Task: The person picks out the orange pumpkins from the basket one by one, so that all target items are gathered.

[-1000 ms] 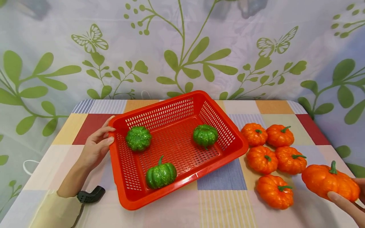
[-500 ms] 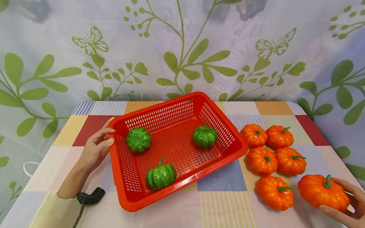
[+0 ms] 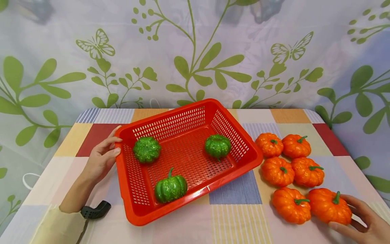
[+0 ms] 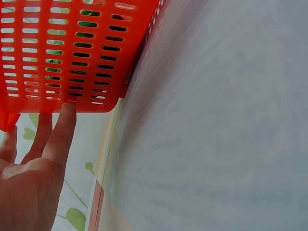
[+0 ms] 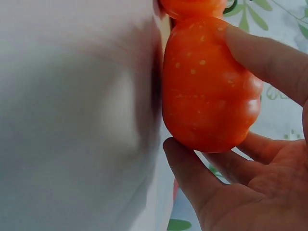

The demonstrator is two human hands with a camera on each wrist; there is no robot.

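Observation:
At the left end of the red plastic basket (image 3: 207, 189), my left hand (image 3: 102, 161) holds the rim, with the thumb on the near side. The left wrist view shows its fingers (image 4: 62, 132) against the basket's slotted wall (image 4: 67, 57). Three green pumpkins lie inside: one at the left (image 3: 147, 149), one at the front (image 3: 170, 189), one at the right (image 3: 217, 146). My right hand (image 3: 362, 217) grips an orange pumpkin (image 3: 329, 206) from its right side, thumb and fingers spread round it. That pumpkin sits low at the table, right beside another orange pumpkin (image 3: 291, 205).
Several more orange pumpkins (image 3: 277, 171) stand in rows to the right of the basket. The patchwork tablecloth (image 3: 182, 227) covers the table, and a leaf-print curtain (image 3: 195, 44) hangs behind it. A black strap piece (image 3: 96, 210) sits at my left wrist.
My right hand has brought the orange pumpkin left and down, into place next to the front orange pumpkin. The left hand and basket stay as they were.

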